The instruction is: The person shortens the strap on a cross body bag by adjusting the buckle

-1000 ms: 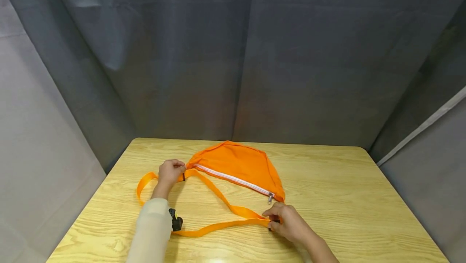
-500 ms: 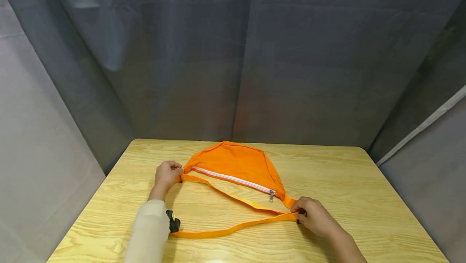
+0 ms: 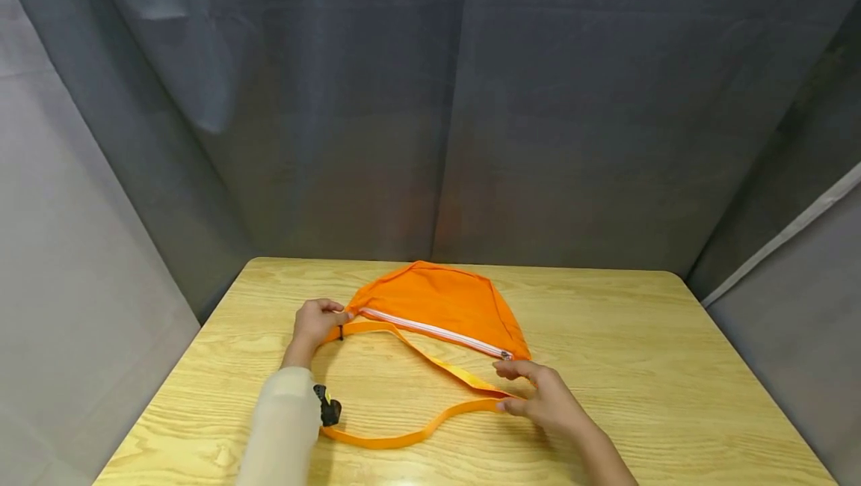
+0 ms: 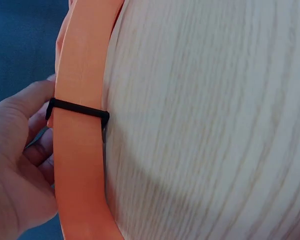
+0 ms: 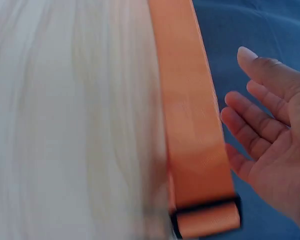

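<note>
An orange waist bag (image 3: 437, 303) with a white zipper (image 3: 430, 333) lies toward the back of the table. Its orange strap (image 3: 386, 441) loops in front, with a black buckle (image 3: 329, 407) beside the left sleeve. My left hand (image 3: 316, 324) pinches the bag's left end, where the strap starts. In the left wrist view, those fingertips are partly hidden behind the strap, near a black slider (image 4: 79, 108). My right hand (image 3: 548, 396) is spread, thumb and fingers apart, by the bag's right corner. The right wrist view shows the strap's other slider (image 5: 205, 215) beside the loose fingers.
The wooden table (image 3: 673, 366) extends to both sides of the bag. A dark grey curtain (image 3: 350, 112) hangs behind its back edge, with lighter grey fabric panels (image 3: 60, 247) at the sides.
My right hand pulled the strap end out to the right, then let go and moved back left with its fingers opened. The left hand still pinches the bag's left end.
</note>
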A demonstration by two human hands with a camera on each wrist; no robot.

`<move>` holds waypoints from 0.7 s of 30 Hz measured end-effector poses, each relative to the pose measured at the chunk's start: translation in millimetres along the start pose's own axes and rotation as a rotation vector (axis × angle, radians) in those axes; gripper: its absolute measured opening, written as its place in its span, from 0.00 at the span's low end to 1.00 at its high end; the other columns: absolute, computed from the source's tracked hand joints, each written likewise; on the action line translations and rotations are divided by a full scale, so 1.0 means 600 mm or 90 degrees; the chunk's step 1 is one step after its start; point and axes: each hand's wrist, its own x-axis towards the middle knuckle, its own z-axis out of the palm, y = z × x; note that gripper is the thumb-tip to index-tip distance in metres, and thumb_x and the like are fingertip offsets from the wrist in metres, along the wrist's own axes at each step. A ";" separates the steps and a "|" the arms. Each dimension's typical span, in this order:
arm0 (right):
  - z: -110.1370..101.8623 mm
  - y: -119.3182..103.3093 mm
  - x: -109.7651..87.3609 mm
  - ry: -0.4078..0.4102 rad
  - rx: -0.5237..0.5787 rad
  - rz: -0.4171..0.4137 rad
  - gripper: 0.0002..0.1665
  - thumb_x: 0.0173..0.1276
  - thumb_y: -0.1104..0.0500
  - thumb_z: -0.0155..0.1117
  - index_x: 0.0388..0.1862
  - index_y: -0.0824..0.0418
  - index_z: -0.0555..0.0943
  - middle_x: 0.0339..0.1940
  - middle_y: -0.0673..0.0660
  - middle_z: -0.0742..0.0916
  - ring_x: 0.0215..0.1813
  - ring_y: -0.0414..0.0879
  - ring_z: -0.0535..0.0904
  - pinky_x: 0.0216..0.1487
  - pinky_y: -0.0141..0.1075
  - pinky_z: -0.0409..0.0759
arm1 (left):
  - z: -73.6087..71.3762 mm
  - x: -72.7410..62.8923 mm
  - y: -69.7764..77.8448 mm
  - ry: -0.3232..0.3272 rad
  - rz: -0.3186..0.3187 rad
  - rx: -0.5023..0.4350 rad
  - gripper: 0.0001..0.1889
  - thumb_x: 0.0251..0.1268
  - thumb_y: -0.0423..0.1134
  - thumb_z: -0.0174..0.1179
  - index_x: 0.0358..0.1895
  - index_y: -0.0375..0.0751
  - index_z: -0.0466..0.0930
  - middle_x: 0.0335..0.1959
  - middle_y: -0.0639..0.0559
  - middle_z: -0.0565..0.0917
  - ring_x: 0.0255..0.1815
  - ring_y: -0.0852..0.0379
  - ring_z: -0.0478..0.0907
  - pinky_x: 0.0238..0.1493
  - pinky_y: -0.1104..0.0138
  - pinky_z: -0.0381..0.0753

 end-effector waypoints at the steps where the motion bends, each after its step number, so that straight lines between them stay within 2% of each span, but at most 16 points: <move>1: 0.007 0.000 0.005 -0.010 0.008 0.000 0.29 0.54 0.59 0.72 0.55 0.64 0.76 0.50 0.62 0.81 0.52 0.59 0.74 0.53 0.60 0.68 | 0.001 0.000 0.001 0.003 0.000 0.001 0.13 0.51 0.41 0.69 0.37 0.37 0.84 0.33 0.48 0.81 0.34 0.50 0.74 0.37 0.59 0.73; 5: 0.020 0.006 0.021 -0.045 -0.018 0.006 0.28 0.54 0.62 0.71 0.55 0.68 0.76 0.48 0.62 0.81 0.49 0.56 0.76 0.48 0.47 0.76 | 0.004 0.000 0.005 0.005 0.002 0.005 0.12 0.52 0.38 0.68 0.38 0.35 0.84 0.32 0.48 0.82 0.34 0.50 0.74 0.37 0.59 0.73; 7: 0.019 0.009 0.024 -0.056 -0.035 0.009 0.24 0.54 0.67 0.70 0.51 0.70 0.78 0.41 0.60 0.82 0.42 0.53 0.76 0.41 0.40 0.78 | 0.005 0.000 0.007 0.006 0.002 0.007 0.12 0.52 0.37 0.67 0.39 0.34 0.84 0.31 0.49 0.82 0.33 0.51 0.74 0.36 0.61 0.73; 10: 0.011 0.016 0.025 -0.056 -0.057 0.010 0.17 0.54 0.73 0.67 0.45 0.70 0.80 0.31 0.53 0.80 0.32 0.45 0.74 0.30 0.33 0.76 | 0.004 0.000 0.010 0.006 0.000 0.009 0.11 0.53 0.36 0.67 0.39 0.34 0.84 0.29 0.50 0.82 0.32 0.52 0.74 0.34 0.61 0.73; 14: -0.001 0.025 0.018 -0.047 -0.080 0.003 0.12 0.55 0.77 0.62 0.39 0.69 0.81 0.26 0.50 0.78 0.27 0.40 0.71 0.26 0.31 0.74 | 0.004 -0.001 0.007 0.004 -0.001 0.015 0.10 0.53 0.35 0.66 0.38 0.35 0.84 0.27 0.51 0.82 0.31 0.52 0.75 0.34 0.61 0.73; 21: -0.036 0.042 -0.007 -0.008 -0.121 -0.007 0.08 0.55 0.75 0.63 0.32 0.65 0.82 0.28 0.52 0.81 0.28 0.38 0.72 0.28 0.31 0.74 | 0.000 -0.001 0.003 -0.009 -0.008 0.010 0.09 0.53 0.36 0.67 0.38 0.36 0.84 0.28 0.51 0.82 0.30 0.53 0.75 0.32 0.63 0.73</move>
